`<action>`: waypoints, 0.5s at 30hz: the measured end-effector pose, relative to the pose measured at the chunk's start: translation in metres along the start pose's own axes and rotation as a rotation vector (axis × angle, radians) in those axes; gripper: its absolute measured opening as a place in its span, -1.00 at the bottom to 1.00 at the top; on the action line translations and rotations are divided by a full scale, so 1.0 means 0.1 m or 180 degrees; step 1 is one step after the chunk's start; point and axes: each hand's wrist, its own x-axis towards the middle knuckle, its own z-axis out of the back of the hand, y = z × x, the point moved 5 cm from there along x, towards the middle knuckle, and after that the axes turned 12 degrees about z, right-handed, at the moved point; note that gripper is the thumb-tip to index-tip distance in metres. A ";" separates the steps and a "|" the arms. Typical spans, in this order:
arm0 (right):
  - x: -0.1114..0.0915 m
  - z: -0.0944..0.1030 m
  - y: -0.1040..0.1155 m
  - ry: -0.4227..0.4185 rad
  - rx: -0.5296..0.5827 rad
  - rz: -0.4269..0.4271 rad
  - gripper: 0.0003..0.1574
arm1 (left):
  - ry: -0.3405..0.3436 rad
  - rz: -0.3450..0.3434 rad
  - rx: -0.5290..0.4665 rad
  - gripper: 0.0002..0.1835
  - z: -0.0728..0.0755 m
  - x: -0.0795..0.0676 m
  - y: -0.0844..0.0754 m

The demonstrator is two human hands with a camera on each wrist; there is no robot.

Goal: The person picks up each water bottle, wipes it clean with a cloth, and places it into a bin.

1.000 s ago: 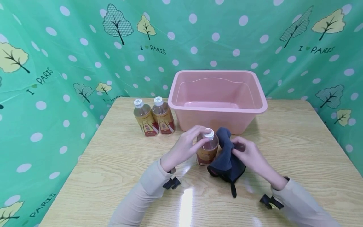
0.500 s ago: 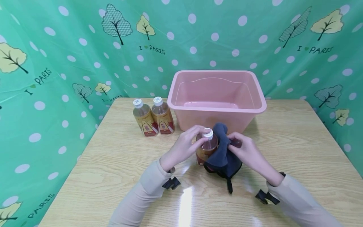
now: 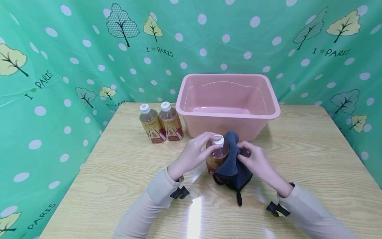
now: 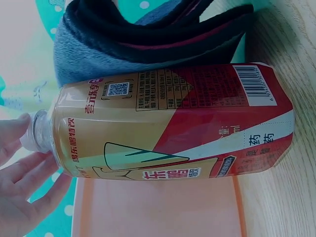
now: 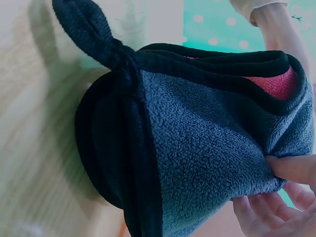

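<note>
Left hand (image 3: 194, 153): we grip a bottle (image 4: 173, 123) by its cap (image 4: 36, 132), before the pink bin (image 3: 228, 115).
Right hand (image 3: 257, 160): we pinch the blue-grey cloth (image 3: 230, 166) there.

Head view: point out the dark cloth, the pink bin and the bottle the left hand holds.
Dark cloth (image 3: 231, 164): head view, middle of the folded fabric.
Pink bin (image 3: 219, 124): head view, outer front wall.
Held bottle (image 3: 217, 159): head view, body below the cap.

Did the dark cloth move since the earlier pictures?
Yes, the dark cloth shifted slightly left against the pink tub in the head view.
</note>
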 end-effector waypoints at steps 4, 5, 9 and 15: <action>-0.02 -0.05 -0.05 0.0068 0.0000 -0.0088 -0.75 | 0.0006 0.0016 -0.0001 -0.80 0.00 0.00 0.00; -0.03 -0.06 -0.06 0.0079 0.0026 -0.0103 -0.76 | 0.0006 0.0020 -0.0005 -0.80 0.00 0.00 0.00; -0.05 -0.10 -0.10 0.0105 0.0056 -0.0162 -0.76 | 0.0000 0.0022 -0.0026 -0.80 -0.01 0.00 0.00; -0.08 -0.15 -0.17 0.0175 0.0019 -0.0208 -0.76 | -0.0014 0.0023 0.0040 -0.79 0.00 -0.01 -0.01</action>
